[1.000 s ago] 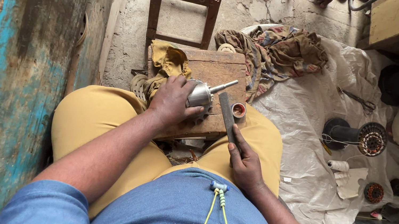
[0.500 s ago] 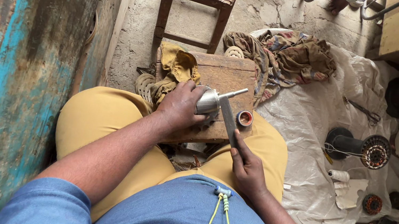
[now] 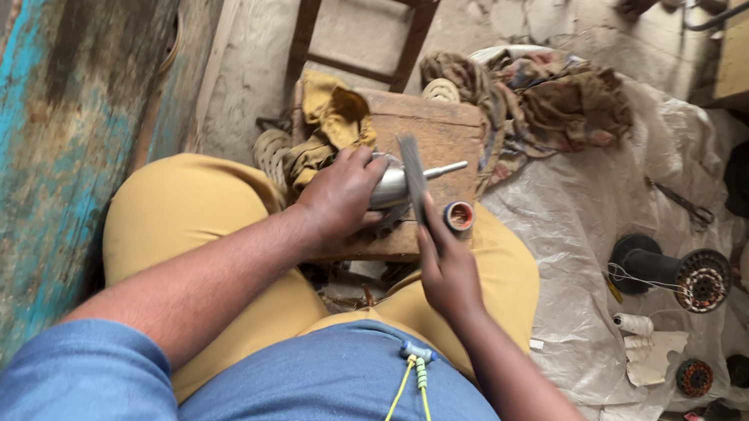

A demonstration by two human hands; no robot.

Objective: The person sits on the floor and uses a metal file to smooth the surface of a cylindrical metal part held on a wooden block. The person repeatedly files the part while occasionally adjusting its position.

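Two hands work at the wooden counter's (image 3: 448, 137) near edge: the left hand (image 3: 341, 197) is closed round a metal part (image 3: 391, 183), the right hand (image 3: 448, 266) grips a file (image 3: 412, 178) (laid across it). Filing seems underway; steady strokes are needed.

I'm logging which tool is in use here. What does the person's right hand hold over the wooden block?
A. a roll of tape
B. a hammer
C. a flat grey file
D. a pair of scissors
C: the right hand grips a flat grey file laid against the shiny metal part that the left hand steadies on the wooden block.
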